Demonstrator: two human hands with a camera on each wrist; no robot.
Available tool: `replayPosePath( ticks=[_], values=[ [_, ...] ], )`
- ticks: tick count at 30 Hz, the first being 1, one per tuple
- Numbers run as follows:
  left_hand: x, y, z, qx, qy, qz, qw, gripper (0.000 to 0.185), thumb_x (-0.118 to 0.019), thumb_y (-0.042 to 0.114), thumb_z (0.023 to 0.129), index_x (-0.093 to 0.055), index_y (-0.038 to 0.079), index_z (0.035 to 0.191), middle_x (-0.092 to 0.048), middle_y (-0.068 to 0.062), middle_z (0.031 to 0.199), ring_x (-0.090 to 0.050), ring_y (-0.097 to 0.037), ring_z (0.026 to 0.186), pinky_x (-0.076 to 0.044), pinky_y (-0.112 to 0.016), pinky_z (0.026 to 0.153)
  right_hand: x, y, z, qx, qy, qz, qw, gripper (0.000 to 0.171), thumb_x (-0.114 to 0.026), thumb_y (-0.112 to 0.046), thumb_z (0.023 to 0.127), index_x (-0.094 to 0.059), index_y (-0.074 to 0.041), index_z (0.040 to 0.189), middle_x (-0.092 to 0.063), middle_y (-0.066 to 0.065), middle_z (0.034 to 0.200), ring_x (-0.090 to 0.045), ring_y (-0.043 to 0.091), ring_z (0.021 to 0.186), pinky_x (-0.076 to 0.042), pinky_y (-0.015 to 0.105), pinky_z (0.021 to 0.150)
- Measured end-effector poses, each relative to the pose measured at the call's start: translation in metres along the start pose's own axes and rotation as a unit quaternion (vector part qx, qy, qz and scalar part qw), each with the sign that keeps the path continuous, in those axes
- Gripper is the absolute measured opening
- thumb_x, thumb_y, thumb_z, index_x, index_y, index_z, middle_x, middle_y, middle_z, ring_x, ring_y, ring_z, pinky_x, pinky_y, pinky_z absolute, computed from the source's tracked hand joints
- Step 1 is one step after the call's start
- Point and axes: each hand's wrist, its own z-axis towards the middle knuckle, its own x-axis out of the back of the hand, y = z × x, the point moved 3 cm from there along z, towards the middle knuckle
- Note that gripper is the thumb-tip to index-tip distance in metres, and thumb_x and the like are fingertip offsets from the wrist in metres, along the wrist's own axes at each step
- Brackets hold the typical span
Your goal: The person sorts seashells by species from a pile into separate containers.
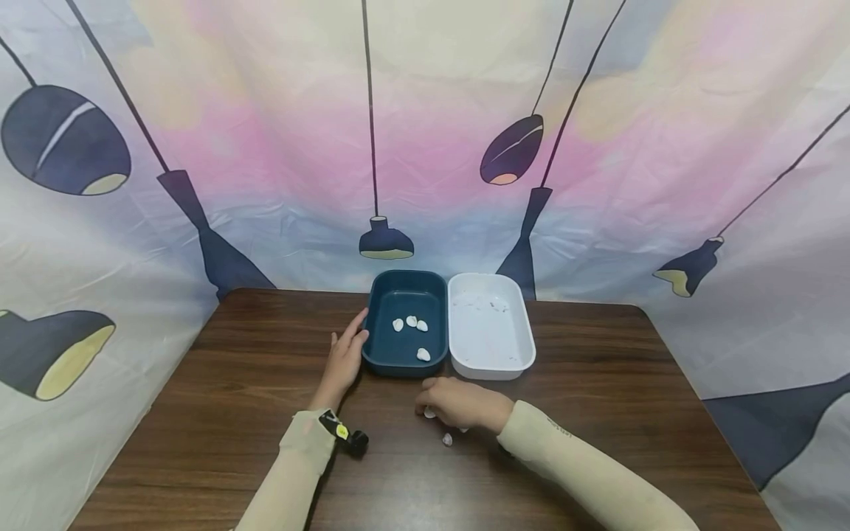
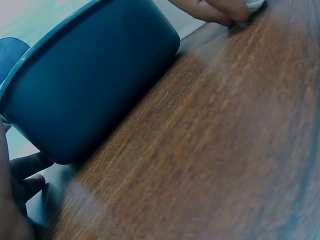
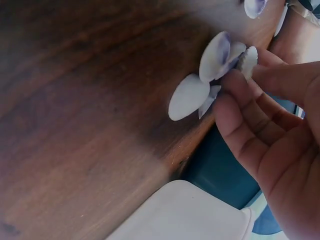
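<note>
My left hand [image 1: 344, 363] rests its extended fingers along the left side of a dark teal tray [image 1: 390, 345]. Several white shells, one of them a shell [image 1: 423, 355] close to the near wall, lie inside that tray. In front of the trays, my right hand [image 1: 465, 403] is low over the table and pinches a small ridged seashell [image 3: 248, 61] between thumb and fingers. Right at its fingertips, in the right wrist view, are a white oval shell [image 3: 189, 97] and a shell with a purple inside [image 3: 215, 56]. Another loose shell [image 1: 448, 439] lies nearer to me.
A white tray [image 1: 488, 335] with small dark specks in it stands against the teal tray's right side. Both stand at the back of the brown wooden table [image 1: 598, 383], before a cloth backdrop [image 1: 438, 147] printed with lamps. A small black camera [image 1: 356, 442] is strapped to the left wrist.
</note>
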Motion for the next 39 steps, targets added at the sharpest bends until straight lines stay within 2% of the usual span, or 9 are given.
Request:
replayPosePath(
  ticks=[4,10,18,29,33,39],
  values=[
    [0.000,0.000,0.000,0.000,-0.001,-0.001,1.0000,0.052,-0.039,0.032,0.115,-0.037,0.024,0.166,-0.040,-0.008,0.167,-0.036,-0.037,0.154,0.013,-0.054,0.128,0.000,0.001,0.000,0.001,-0.001,-0.003,1.000,0.019,-0.073,-0.007,0.098,-0.079,-0.012,0.116,-0.065,-0.001,0.101,-0.060,0.002,0.085,-0.055,0.017,0.080],
    [0.001,0.002,-0.002,0.001,0.001,-0.004,1.0000,0.052,-0.040,0.033,0.114,-0.038,0.024,0.166,-0.040,-0.008,0.167,-0.035,-0.037,0.154,0.013,-0.054,0.128,-0.001,0.002,0.003,0.000,-0.001,-0.011,1.000,0.027,-0.082,-0.005,0.090,-0.079,-0.013,0.116,-0.067,-0.001,0.103,-0.064,0.002,0.091,-0.056,0.017,0.083],
    [0.000,-0.002,-0.002,0.005,-0.002,-0.003,1.0000,0.053,-0.039,0.033,0.115,-0.036,0.023,0.167,-0.039,-0.008,0.167,-0.035,-0.036,0.154,0.013,-0.054,0.128,0.003,-0.002,0.005,-0.002,-0.002,-0.025,1.000,0.027,-0.074,-0.003,0.095,-0.078,-0.012,0.120,-0.071,0.000,0.105,-0.062,0.000,0.084,-0.054,0.013,0.077],
    [0.000,0.001,-0.001,0.010,-0.006,-0.002,0.9999,0.052,-0.039,0.033,0.115,-0.036,0.027,0.167,-0.038,-0.006,0.168,-0.032,-0.036,0.156,0.013,-0.054,0.128,0.020,-0.004,0.006,0.022,0.001,-0.016,1.000,0.028,-0.072,0.000,0.092,-0.078,-0.009,0.118,-0.069,0.000,0.103,-0.061,0.002,0.085,-0.055,0.014,0.079],
    [0.001,0.001,-0.002,0.011,-0.006,-0.002,0.9999,0.052,-0.039,0.033,0.115,-0.036,0.027,0.167,-0.038,-0.006,0.168,-0.031,-0.036,0.156,0.013,-0.054,0.128,0.029,-0.006,0.006,0.032,0.000,-0.021,0.999,0.026,-0.072,0.000,0.092,-0.078,-0.009,0.116,-0.067,-0.001,0.099,-0.058,0.004,0.082,-0.053,0.015,0.076],
    [0.001,0.001,-0.001,0.009,-0.006,-0.004,0.9999,0.052,-0.039,0.034,0.115,-0.036,0.027,0.167,-0.039,-0.006,0.168,-0.031,-0.035,0.156,0.012,-0.054,0.128,0.050,-0.006,0.005,0.063,0.036,0.014,0.997,0.025,-0.068,0.004,0.092,-0.077,-0.004,0.113,-0.068,0.002,0.100,-0.057,0.009,0.085,-0.053,0.019,0.079]
  ],
)
